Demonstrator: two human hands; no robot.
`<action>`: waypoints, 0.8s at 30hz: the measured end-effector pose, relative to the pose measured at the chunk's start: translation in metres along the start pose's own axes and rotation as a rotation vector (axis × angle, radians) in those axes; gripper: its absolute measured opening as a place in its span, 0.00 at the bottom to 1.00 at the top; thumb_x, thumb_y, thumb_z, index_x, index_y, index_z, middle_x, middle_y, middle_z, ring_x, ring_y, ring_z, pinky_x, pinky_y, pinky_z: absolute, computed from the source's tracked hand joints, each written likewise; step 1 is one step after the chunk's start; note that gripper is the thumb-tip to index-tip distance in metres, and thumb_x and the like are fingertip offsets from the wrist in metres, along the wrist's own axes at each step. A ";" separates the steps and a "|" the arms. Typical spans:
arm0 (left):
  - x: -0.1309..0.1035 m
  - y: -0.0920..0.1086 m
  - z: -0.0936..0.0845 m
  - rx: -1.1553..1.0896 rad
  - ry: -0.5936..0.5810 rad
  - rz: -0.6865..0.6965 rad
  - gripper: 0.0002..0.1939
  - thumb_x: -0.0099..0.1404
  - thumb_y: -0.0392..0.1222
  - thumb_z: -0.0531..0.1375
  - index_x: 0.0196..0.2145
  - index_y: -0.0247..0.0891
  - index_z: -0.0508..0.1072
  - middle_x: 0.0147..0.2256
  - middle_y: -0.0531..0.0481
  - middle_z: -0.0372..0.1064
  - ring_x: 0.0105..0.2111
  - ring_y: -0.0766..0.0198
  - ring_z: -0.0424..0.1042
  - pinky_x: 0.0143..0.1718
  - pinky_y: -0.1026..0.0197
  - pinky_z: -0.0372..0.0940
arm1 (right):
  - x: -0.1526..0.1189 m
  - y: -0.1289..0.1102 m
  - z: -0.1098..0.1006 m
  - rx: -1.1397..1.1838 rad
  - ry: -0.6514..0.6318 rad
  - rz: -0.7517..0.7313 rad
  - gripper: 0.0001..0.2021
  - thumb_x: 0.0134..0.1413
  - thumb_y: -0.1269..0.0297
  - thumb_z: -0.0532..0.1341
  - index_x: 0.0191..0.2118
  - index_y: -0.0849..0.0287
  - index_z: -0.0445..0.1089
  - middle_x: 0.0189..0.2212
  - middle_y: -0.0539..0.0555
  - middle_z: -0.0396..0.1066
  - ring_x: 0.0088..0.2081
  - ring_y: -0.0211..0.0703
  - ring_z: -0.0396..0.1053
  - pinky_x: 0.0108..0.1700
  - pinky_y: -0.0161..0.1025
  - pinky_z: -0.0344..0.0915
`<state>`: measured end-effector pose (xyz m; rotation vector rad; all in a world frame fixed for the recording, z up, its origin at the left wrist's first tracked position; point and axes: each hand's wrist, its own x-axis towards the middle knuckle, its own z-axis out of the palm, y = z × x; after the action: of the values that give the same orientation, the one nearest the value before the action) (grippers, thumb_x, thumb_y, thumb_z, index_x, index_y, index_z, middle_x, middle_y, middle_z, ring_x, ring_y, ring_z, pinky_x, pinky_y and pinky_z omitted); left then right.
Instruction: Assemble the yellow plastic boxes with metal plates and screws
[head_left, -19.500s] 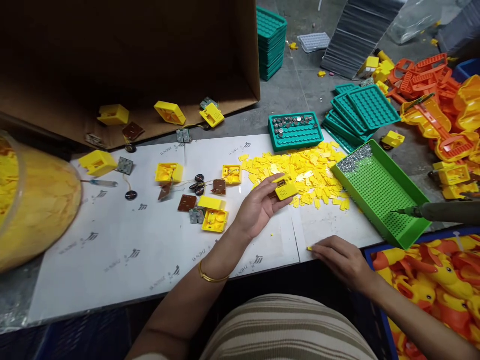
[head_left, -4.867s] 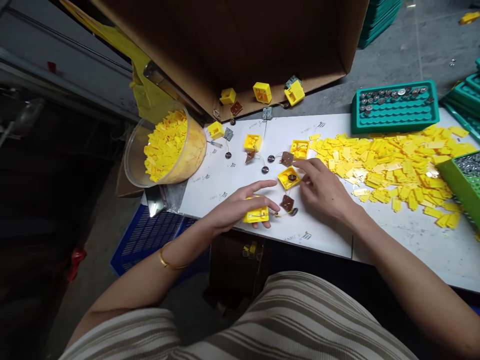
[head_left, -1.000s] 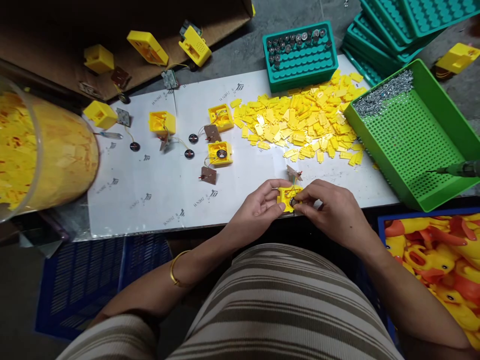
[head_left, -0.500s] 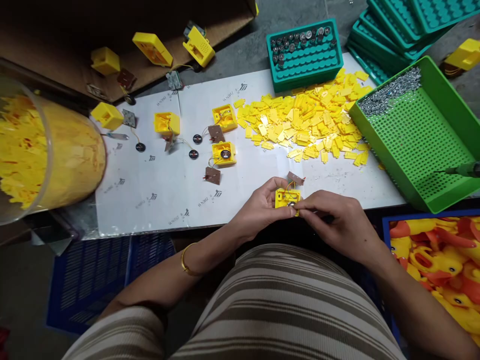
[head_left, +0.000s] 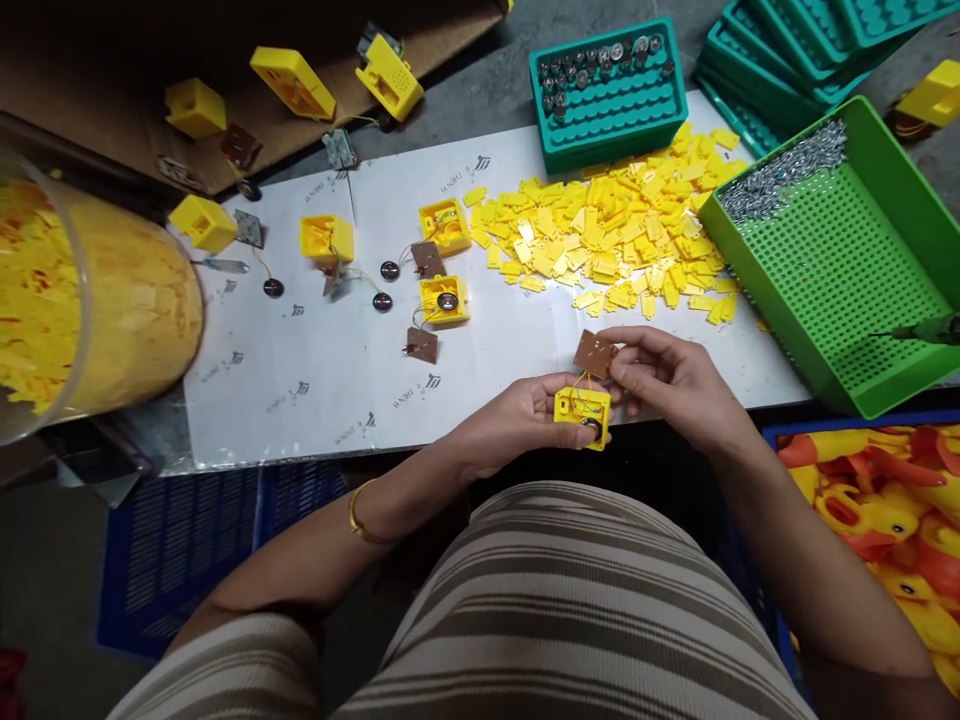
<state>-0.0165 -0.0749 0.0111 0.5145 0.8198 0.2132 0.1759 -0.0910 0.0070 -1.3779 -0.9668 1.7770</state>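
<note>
**Small open yellow plastic box (head_left: pixel 574 405) and brown square circuit board (head_left: pixel 594 353) held on the near side of a heap of flat yellow plastic tabs (head_left: pixel 600 240)**

The left hand (head_left: pixel 529 415) grips the box, thumb laid over its near edge and fingers behind. Inside it sits a shiny black round disc (head_left: pixel 592 424), partly hidden by the thumb. Thin wires (head_left: pixel 583 380) run from the box to the board, whose right edge the right hand (head_left: pixel 675 385) pinches between thumb and fingers.

Just beyond the heap stands a ribbed teal plastic tray (head_left: pixel 615 145), its far rows partly filled with small round metal pieces (head_left: pixel 585 78). Right of the heap, a bright green perforated plastic tray (head_left: pixel 840 300) has tiny silvery metal pieces (head_left: pixel 787 170) gathered in its far left corner. Nearer than the heap and to its right, a blue plastic crate (head_left: pixel 862 426) is full of yellow-and-orange duck figures (head_left: pixel 892 520).

Left of the heap lies another open yellow plastic box (head_left: pixel 462 311), also with a black disc in it. Well apart, farther left, a translucent round plastic tub (head_left: pixel 142 300) contains yellow plastic pieces (head_left: pixel 37 290).
</note>
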 end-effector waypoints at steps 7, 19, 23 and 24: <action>0.002 0.003 0.000 -0.067 -0.032 0.039 0.20 0.53 0.33 0.67 0.44 0.33 0.73 0.42 0.43 0.74 0.42 0.61 0.74 0.46 0.60 0.66 | -0.004 -0.004 0.002 0.023 0.016 -0.041 0.18 0.51 0.56 0.65 0.46 0.59 0.68 0.28 0.48 0.70 0.25 0.33 0.70 0.27 0.30 0.70; 0.005 0.001 0.004 0.107 0.172 0.026 0.21 0.54 0.39 0.65 0.45 0.37 0.66 0.36 0.48 0.71 0.27 0.66 0.74 0.32 0.61 0.69 | 0.007 0.013 0.002 0.039 0.051 -0.057 0.26 0.50 0.52 0.65 0.52 0.59 0.65 0.40 0.55 0.72 0.37 0.40 0.72 0.30 0.33 0.72; 0.004 0.002 0.007 0.276 0.114 0.033 0.18 0.53 0.37 0.64 0.43 0.37 0.66 0.32 0.52 0.69 0.28 0.68 0.72 0.29 0.65 0.67 | 0.015 0.008 0.002 0.058 0.051 0.049 0.27 0.47 0.54 0.66 0.51 0.61 0.66 0.32 0.52 0.71 0.26 0.34 0.68 0.18 0.28 0.59; 0.003 0.002 0.007 0.324 0.107 0.054 0.18 0.53 0.37 0.64 0.42 0.37 0.67 0.31 0.53 0.68 0.28 0.69 0.70 0.28 0.67 0.66 | 0.017 0.006 0.002 0.078 0.032 0.074 0.27 0.45 0.55 0.68 0.51 0.62 0.66 0.30 0.50 0.70 0.24 0.32 0.66 0.18 0.27 0.58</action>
<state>-0.0087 -0.0742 0.0144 0.8362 0.9512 0.1591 0.1703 -0.0800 -0.0055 -1.4052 -0.8309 1.8211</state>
